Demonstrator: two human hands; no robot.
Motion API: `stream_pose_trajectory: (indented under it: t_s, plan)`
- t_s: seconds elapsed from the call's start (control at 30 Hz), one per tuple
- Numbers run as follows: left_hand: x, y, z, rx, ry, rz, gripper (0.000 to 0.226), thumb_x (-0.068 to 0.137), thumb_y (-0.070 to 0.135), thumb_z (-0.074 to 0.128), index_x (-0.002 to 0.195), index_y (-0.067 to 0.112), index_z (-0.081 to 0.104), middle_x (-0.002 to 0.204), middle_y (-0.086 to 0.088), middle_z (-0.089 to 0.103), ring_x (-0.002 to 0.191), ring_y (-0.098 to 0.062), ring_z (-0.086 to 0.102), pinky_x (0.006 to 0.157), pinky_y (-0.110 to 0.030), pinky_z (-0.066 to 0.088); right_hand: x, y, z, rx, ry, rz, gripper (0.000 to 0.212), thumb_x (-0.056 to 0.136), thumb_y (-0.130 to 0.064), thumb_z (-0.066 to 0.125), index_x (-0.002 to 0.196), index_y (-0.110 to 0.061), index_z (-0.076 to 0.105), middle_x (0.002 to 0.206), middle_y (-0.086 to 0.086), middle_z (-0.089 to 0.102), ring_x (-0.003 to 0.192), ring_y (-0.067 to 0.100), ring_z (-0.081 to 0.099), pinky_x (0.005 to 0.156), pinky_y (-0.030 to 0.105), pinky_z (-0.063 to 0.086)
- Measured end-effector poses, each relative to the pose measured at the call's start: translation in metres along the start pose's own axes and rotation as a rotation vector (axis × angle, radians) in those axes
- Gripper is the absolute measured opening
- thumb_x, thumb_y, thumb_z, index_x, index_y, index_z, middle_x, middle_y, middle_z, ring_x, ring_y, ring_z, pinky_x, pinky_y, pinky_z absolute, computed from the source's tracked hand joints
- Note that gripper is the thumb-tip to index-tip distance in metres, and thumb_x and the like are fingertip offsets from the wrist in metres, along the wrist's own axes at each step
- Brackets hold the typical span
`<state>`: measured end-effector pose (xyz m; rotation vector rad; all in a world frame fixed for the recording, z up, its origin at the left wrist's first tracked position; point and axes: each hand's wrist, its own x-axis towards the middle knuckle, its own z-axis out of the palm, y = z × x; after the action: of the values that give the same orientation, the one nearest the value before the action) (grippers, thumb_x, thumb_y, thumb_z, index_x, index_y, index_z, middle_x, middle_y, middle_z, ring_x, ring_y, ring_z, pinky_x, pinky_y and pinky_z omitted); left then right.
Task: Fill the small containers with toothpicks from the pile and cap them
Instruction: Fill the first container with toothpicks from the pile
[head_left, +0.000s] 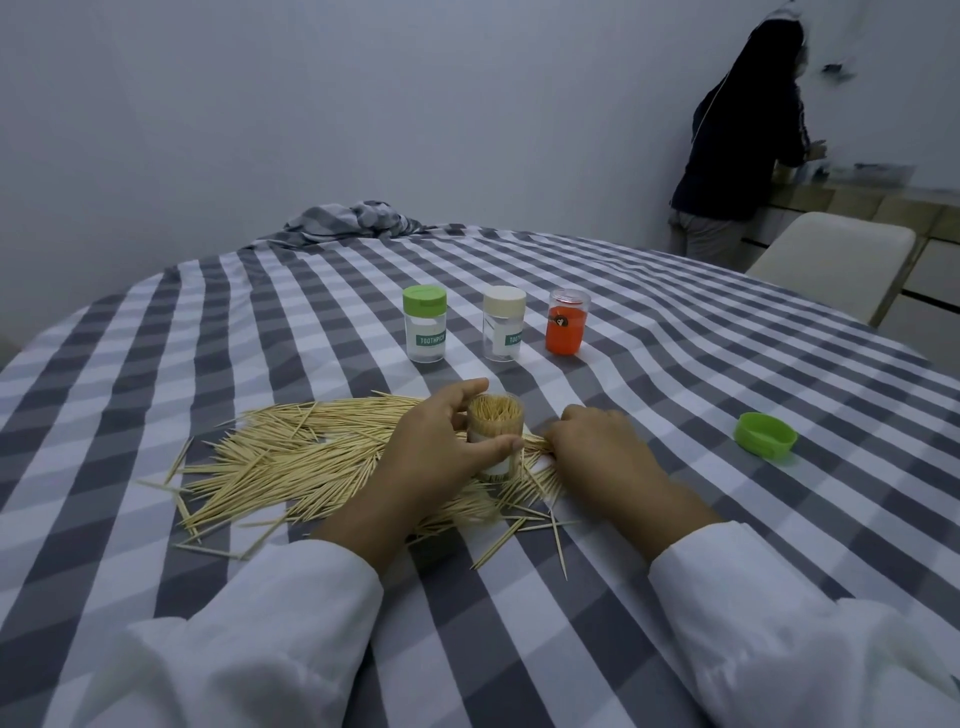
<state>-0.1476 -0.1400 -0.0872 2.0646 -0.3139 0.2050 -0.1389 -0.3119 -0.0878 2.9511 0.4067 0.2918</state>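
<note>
A clear uncapped container (494, 426) packed with upright toothpicks stands in the toothpick pile (291, 462). My left hand (441, 447) grips it, thumb in front and fingers behind. My right hand (597, 447) lies just right of it, fingers curled on a bunch of toothpicks at the pile's right edge. A loose green cap (765, 435) lies to the right on the cloth. Farther back stand a green-capped container (425, 323), a cream-capped container (503, 322) and an orange container (568, 322) with a clear cap.
The table (675, 395) wears a grey and white checked cloth, bunched up at the far edge (358, 218). A pale chair (831, 260) stands at the right. A person in dark clothes (748, 140) stands at a counter in the back right.
</note>
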Motion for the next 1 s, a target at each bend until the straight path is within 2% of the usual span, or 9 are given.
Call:
stream_pose_trajectory:
  t_s: [0.23, 0.37, 0.43, 0.5, 0.6, 0.7, 0.8, 0.87, 1.0]
  plan:
    - [0.0, 0.002, 0.0, -0.008, -0.002, -0.001, 0.073, 0.071, 0.03, 0.081, 0.136, 0.024, 0.048, 0.123, 0.004, 0.061, 0.111, -0.008, 0.057, 0.084, -0.016, 0.046, 0.001, 0.005, 0.001, 0.114, -0.031, 0.097, 0.025, 0.094, -0.012, 0.046, 0.117, -0.011, 0.056, 0.111, 0.008, 0.056, 0.099, 0.022, 0.053, 0.077, 0.027, 0.041]
    - [0.0, 0.002, 0.0, -0.013, -0.007, -0.005, 0.073, 0.072, 0.03, 0.081, 0.137, 0.025, 0.048, 0.124, 0.004, 0.06, 0.111, -0.008, 0.055, 0.081, -0.014, 0.046, 0.003, 0.01, -0.003, 0.235, -0.058, 0.21, 0.02, 0.09, -0.008, 0.051, 0.109, -0.011, 0.057, 0.09, 0.003, 0.055, 0.081, 0.017, 0.05, 0.068, 0.027, 0.04]
    - [0.0, 0.003, 0.0, -0.016, -0.012, -0.006, 0.073, 0.072, 0.029, 0.08, 0.137, 0.025, 0.047, 0.125, 0.003, 0.059, 0.112, -0.008, 0.055, 0.078, -0.012, 0.046, 0.002, 0.013, -0.005, 0.376, -0.035, 0.251, 0.021, 0.091, -0.006, 0.051, 0.11, -0.013, 0.057, 0.093, 0.003, 0.059, 0.085, 0.018, 0.056, 0.072, 0.028, 0.047]
    - [-0.001, 0.003, 0.0, -0.01, -0.015, -0.003, 0.072, 0.073, 0.029, 0.08, 0.138, 0.025, 0.047, 0.127, 0.002, 0.058, 0.112, -0.008, 0.054, 0.076, -0.009, 0.045, 0.0, 0.014, -0.009, 0.546, 0.042, 0.276, 0.02, 0.095, -0.008, 0.047, 0.111, -0.014, 0.057, 0.099, 0.004, 0.063, 0.089, 0.019, 0.059, 0.076, 0.028, 0.049]
    - [-0.002, 0.004, 0.0, 0.003, -0.016, 0.002, 0.073, 0.073, 0.03, 0.08, 0.138, 0.025, 0.046, 0.127, 0.002, 0.058, 0.111, -0.007, 0.054, 0.073, -0.008, 0.045, -0.005, 0.01, -0.018, 0.834, 0.206, 0.278, 0.015, 0.098, -0.013, 0.042, 0.103, -0.016, 0.056, 0.091, 0.002, 0.063, 0.08, 0.011, 0.058, 0.067, 0.021, 0.046]
    - [-0.003, 0.006, 0.002, 0.008, -0.025, 0.015, 0.074, 0.073, 0.03, 0.08, 0.139, 0.024, 0.046, 0.127, 0.002, 0.058, 0.112, -0.009, 0.055, 0.076, -0.011, 0.047, -0.008, 0.002, -0.025, 1.161, 0.327, 0.245, 0.015, 0.098, -0.012, 0.043, 0.091, -0.021, 0.052, 0.086, 0.002, 0.064, 0.081, 0.011, 0.064, 0.08, 0.034, 0.054]
    - [-0.004, 0.007, 0.004, -0.01, -0.044, 0.013, 0.076, 0.072, 0.031, 0.08, 0.139, 0.024, 0.045, 0.127, 0.001, 0.059, 0.113, -0.011, 0.057, 0.087, -0.023, 0.053, -0.011, -0.006, -0.029, 1.385, 0.472, 0.222, 0.019, 0.098, -0.014, 0.043, 0.087, -0.026, 0.054, 0.09, 0.005, 0.068, 0.09, 0.019, 0.067, 0.087, 0.041, 0.053]
    - [-0.004, 0.007, 0.005, -0.024, -0.057, 0.006, 0.076, 0.072, 0.031, 0.08, 0.139, 0.024, 0.045, 0.127, 0.001, 0.06, 0.113, -0.012, 0.058, 0.09, -0.029, 0.054, -0.014, -0.012, -0.033, 1.501, 0.565, 0.201, 0.019, 0.098, -0.016, 0.044, 0.088, -0.025, 0.057, 0.094, 0.006, 0.07, 0.094, 0.018, 0.067, 0.089, 0.038, 0.052]
    - [-0.004, 0.008, 0.005, -0.018, -0.056, 0.019, 0.075, 0.074, 0.029, 0.079, 0.139, 0.023, 0.044, 0.127, 0.001, 0.059, 0.113, -0.012, 0.058, 0.087, -0.025, 0.054, -0.016, -0.02, -0.035, 1.549, 0.648, 0.171, 0.014, 0.098, -0.019, 0.043, 0.099, -0.013, 0.056, 0.097, 0.0, 0.07, 0.095, 0.007, 0.066, 0.085, 0.019, 0.051]
